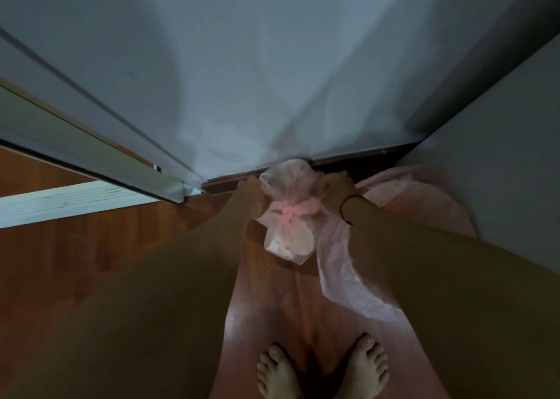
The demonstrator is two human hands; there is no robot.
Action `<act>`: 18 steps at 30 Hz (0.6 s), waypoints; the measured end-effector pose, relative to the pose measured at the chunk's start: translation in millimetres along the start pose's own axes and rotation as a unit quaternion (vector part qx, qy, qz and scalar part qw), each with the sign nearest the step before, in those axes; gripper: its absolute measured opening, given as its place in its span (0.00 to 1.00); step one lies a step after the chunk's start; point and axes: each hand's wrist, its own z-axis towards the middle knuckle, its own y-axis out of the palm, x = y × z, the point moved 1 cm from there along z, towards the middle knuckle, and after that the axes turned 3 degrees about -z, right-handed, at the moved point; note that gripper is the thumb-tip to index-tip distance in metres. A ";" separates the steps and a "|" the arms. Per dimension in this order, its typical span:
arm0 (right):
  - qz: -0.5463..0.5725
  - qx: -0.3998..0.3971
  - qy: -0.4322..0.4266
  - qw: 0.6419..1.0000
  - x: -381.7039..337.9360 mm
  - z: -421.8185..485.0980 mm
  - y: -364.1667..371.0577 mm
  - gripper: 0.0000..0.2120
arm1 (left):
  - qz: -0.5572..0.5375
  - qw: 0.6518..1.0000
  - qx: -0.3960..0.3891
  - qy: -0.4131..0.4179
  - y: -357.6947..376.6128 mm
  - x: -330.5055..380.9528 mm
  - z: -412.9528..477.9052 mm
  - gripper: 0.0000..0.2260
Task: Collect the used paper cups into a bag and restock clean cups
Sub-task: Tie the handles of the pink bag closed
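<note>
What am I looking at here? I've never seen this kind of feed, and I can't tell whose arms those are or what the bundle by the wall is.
There is no machine: a person wears one camera on the head, looking down, so the arms and bare feet are theirs. The left hand and right hand each hold a side of a knotted clear bag down at the wooden floor by the wall. Paper cups show through it. A loose sheet of thin pink plastic lies under the right arm. The picture is dim, so finer detail is lost.
</note>
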 end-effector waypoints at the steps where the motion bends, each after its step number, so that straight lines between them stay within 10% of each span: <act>1: -0.002 0.000 0.002 1.000 -1.4 -1.5 -5.5 0.18 | -0.003 1.000 0.001 0.003 -8.2 3.3 -3.3 0.14; 18: 0.046 0.047 -0.021 0.998 -96.6 -174.2 -200.4 0.23 | 0.082 0.996 0.024 0.024 -224.2 126.9 -170.6 0.24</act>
